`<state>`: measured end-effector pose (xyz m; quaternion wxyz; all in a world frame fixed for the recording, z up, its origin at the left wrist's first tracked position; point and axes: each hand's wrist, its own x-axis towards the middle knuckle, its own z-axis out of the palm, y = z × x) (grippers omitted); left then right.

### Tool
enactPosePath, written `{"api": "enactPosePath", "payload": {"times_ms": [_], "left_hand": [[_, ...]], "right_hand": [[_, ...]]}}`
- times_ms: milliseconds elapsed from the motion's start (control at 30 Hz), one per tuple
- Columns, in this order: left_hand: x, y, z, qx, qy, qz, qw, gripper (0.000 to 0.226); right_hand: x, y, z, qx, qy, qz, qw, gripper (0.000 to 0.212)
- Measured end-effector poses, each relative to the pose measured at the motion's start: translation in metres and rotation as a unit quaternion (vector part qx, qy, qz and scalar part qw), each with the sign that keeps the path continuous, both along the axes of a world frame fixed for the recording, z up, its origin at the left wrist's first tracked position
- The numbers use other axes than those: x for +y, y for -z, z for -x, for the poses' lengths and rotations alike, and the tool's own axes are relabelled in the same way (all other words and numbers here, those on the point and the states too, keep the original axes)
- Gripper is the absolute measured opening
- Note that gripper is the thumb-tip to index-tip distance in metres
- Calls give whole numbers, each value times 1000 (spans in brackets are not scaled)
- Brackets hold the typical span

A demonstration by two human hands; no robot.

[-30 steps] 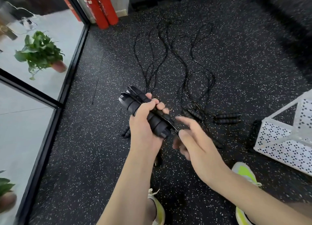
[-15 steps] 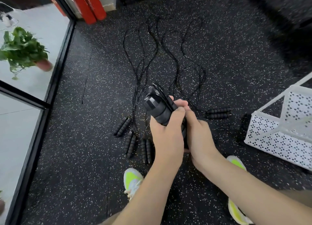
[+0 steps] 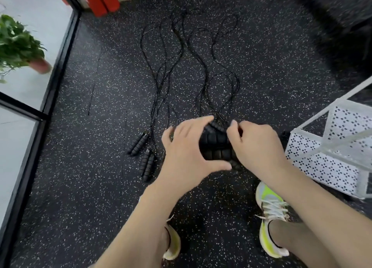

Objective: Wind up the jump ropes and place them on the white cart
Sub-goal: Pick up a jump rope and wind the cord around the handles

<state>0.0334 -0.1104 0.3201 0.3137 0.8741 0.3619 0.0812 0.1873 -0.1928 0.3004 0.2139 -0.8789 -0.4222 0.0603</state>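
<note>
Both hands up front, holding a bundle of black ribbed jump-rope handles [image 3: 216,145] between them. My left hand [image 3: 186,147] cups the bundle's left side, fingers curved over the top, thumb under it. My right hand [image 3: 256,147] grips the right end, fingers curled round it. Can't tell how much cord is wound on; hidden by my fingers. Past my fingertips, loose black ropes [image 3: 193,66] snake away across the speckled rubber floor [image 3: 100,167]. Left of my left fingers, w/ a gap: two pairs of handles [image 3: 144,153] lying on the floor. Right of my right hand, near: white perforated cart [image 3: 330,155]. Below my wrists: my yellow-green sneakers [image 3: 269,217].
</note>
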Motion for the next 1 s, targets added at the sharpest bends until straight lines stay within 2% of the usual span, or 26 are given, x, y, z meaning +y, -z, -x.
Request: {"api": "enactPosePath", "payload": {"times_ms": [67, 133, 200, 267, 333, 400, 467, 567, 667, 767, 900, 1000], "left_hand": [[-8, 16, -1, 104, 82, -109, 985, 91], [-10, 25, 0, 150, 88, -172, 970, 62], [-9, 27, 1, 139, 66, -184, 971, 40], [-7, 24, 3, 118, 47, -181, 975, 31], [-2, 20, 7, 103, 25, -162, 981, 29], [8, 16, 12, 80, -9, -126, 989, 25], [15, 12, 18, 56, -29, -91, 994, 31], [17, 6, 22, 34, -32, -43, 998, 41], [16, 3, 23, 0, -33, -3, 999, 44], [15, 1, 21, -25, -57, 29, 998, 43], [13, 0, 15, -20, -102, 56, 993, 35], [11, 1, 9, -4, -134, 73, 988, 26]], "right_hand": [[-4, 4, 8, -7, -39, 7, 999, 44], [-6, 8, 11, -6, -64, 11, 998, 45], [-4, 9, 12, 18, -67, 12, 998, 47], [-1, 2, 11, 92, -64, 12, 994, 52], [0, -9, 2, 228, -73, 10, 971, 55], [-2, -23, -12, 354, -111, 2, 929, 59], [-5, -35, -23, 424, -155, 7, 892, 59], [-4, -39, -32, 447, -196, -25, 872, 40], [-5, -31, -33, 465, -207, -63, 859, 43], [-4, -22, -31, 500, -166, -123, 841, 38], [1, -12, -8, 580, -79, -214, 782, 28], [4, -6, 9, 568, -34, -239, 787, 27]]}}
